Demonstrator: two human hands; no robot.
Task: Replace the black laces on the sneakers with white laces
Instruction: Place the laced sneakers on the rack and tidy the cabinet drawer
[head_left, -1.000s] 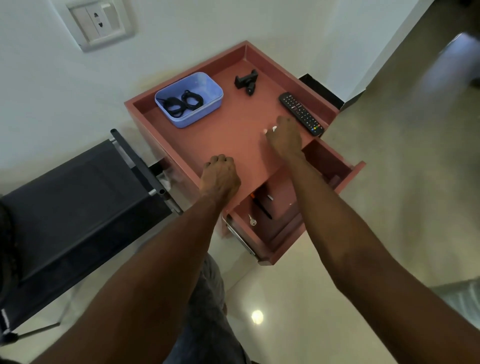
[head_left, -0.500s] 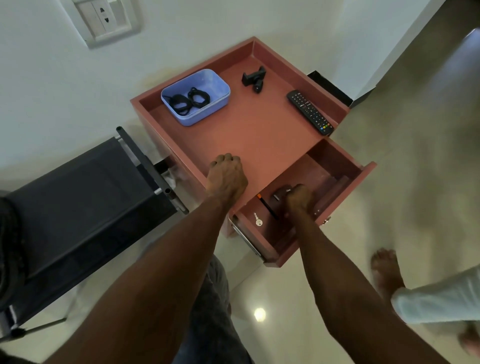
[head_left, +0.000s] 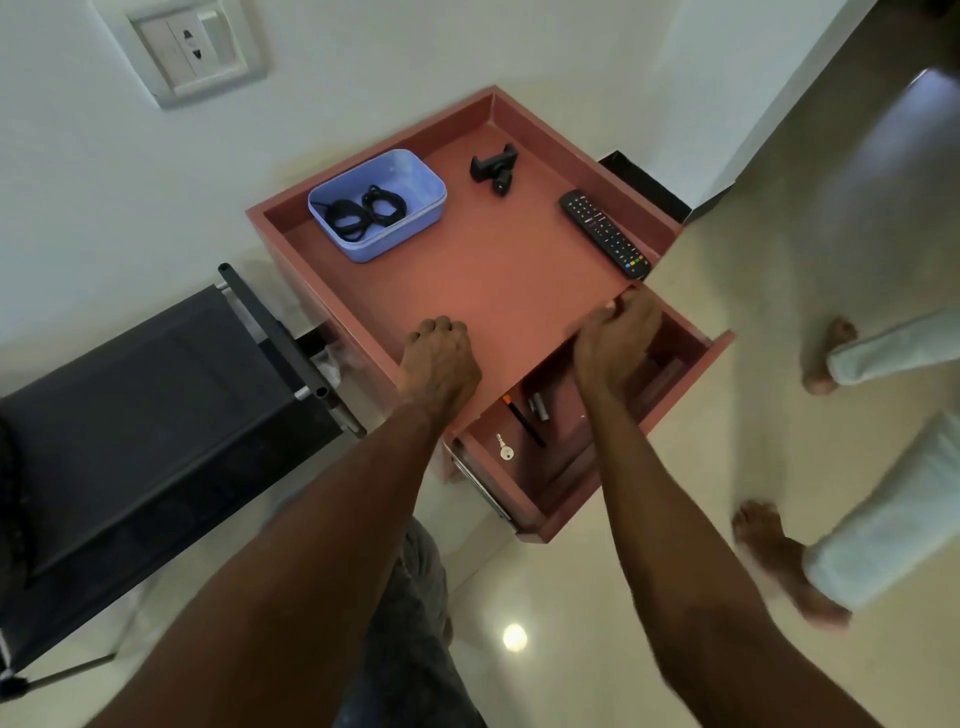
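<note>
A person's left hand (head_left: 440, 358) rests curled on a red bedside cabinet (head_left: 498, 280) while the right hand (head_left: 615, 345) hovers above its open drawer (head_left: 571, 467); black laces (head_left: 366, 210) lie coiled in a blue tray (head_left: 415, 179).

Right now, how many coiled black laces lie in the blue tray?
2. Both lie in the blue tray on the cabinet top: the left black lace coil and the right black lace coil, side by side. None seems hidden.

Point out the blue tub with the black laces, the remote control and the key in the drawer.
blue tub (head_left: 423, 179): head view, on its far rim.
black laces (head_left: 366, 210): head view, on the coiled bundles inside the tub.
remote control (head_left: 605, 234): head view, on its button face.
key (head_left: 505, 449): head view, on its round head.
</note>
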